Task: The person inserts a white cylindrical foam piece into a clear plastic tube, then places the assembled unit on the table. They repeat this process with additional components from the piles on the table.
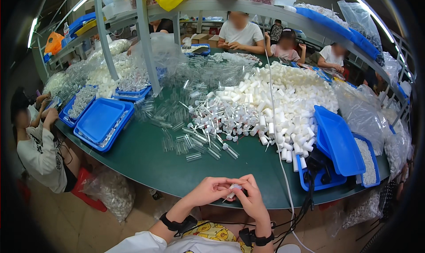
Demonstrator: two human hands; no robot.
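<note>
Above the near edge of the green table, my left hand and my right hand meet, fingers closed around a small white piece with a thin stem. Fingers partly cover it, so its exact kind is unclear. Beyond my hands lie small clear tubes and a heap of thin white applicator sticks with round ends. Behind and to the right spreads a large pile of white cylindrical caps.
Stacked blue trays stand at the left; more blue trays lean at the right. A white cable hangs across the table beside black cords. Plastic bags bulge at the right. Several other people sit around the table.
</note>
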